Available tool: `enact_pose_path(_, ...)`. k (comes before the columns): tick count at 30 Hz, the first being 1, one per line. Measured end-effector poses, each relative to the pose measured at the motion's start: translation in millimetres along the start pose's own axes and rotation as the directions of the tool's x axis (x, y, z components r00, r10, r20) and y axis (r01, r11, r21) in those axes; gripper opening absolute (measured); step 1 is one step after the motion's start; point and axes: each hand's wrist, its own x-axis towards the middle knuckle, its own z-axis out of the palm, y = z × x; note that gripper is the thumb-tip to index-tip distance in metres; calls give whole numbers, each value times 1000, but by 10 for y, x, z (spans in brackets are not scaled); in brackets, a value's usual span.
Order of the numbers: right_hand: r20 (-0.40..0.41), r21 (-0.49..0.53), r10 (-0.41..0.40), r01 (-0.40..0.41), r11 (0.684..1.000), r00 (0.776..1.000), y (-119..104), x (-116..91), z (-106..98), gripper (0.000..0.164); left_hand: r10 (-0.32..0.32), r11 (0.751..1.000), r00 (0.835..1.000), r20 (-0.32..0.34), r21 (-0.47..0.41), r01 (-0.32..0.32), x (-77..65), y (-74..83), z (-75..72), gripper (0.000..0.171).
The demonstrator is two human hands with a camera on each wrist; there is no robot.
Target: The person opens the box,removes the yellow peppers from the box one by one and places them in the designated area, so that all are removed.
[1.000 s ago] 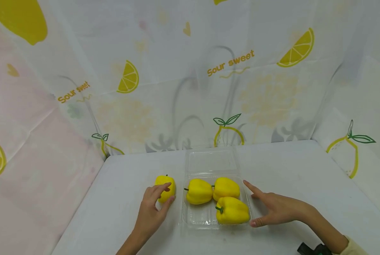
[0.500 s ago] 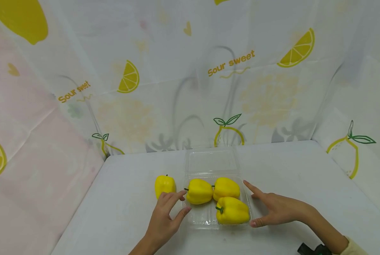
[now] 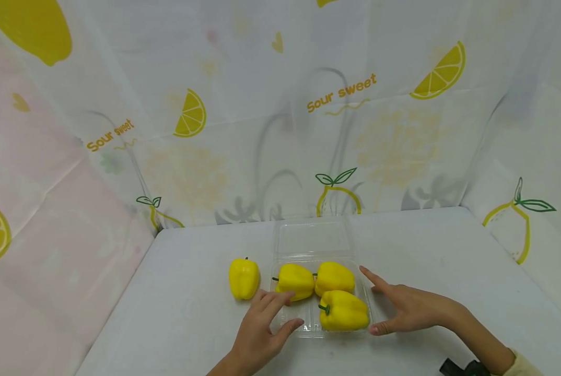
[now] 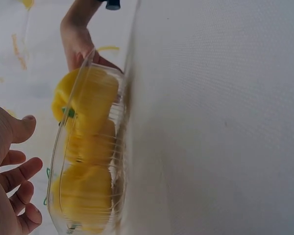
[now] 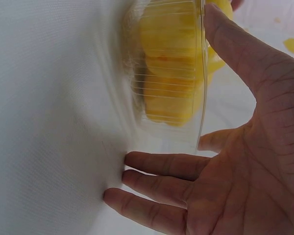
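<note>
A clear plastic clamshell box stands on the table with its lid laid back. Inside it lie three yellow bell peppers: one at back left, one at back right and one at front right. My left hand hovers over the box's front left part, fingers loosely bent and thumb apart, holding nothing. At the box's right side is my right hand, fingers spread; in the right wrist view its thumb lies along the rim and its lower fingertips touch the table. Another yellow bell pepper lies left of the box.
The box's flat clear lid extends toward the back of the white table. A printed cloth with lemon patterns hangs behind and at the sides. Something black sits by the right forearm.
My left hand has moved rightward and slightly nearer, from over the loose bell pepper to over the box. That pepper now shows fully. My right hand and the box have stayed put.
</note>
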Motion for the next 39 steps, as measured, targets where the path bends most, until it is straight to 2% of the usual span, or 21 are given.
enact_pose_path(5,-2,-3,-3,3,1000,1000,1,-4,6,112,32,999,999,8,-14,-32,14,41,52,48)
enact_pose_path(9,0,0,-9,9,1000,1000,8,1,9,112,7,1000,999,35,-31,-6,23,93,83,48)
enact_pose_path(13,2,2,-11,11,1000,1000,11,6,10,112,10,999,999,38,-38,-9,27,136,121,48)
enact_pose_path(18,3,0,-9,9,1000,1000,12,8,8,112,88,996,996,7,-25,-88,33,157,184,49)
enact_pose_path(20,6,5,-10,10,1000,1000,16,13,7,112,102,995,995,3,-23,-102,33,164,203,49)
enact_pose_path(26,11,16,-21,20,1000,1000,31,23,10,111,40,999,998,54,-37,-38,42,223,239,50)
enact_pose_path(29,8,7,-28,28,1000,1000,33,20,10,111,39,999,997,66,-26,-38,62,250,263,50)
enact_pose_path(31,5,0,-33,33,999,999,32,18,8,112,56,998,997,60,-6,-55,79,263,282,51)
enact_pose_path(36,-1,-9,-32,32,999,999,22,9,1,112,146,988,989,12,57,-146,132,278,324,54)
enact_pose_path(39,-1,-5,-29,29,1000,1000,17,4,0,112,144,987,989,22,63,-145,150,292,337,54)
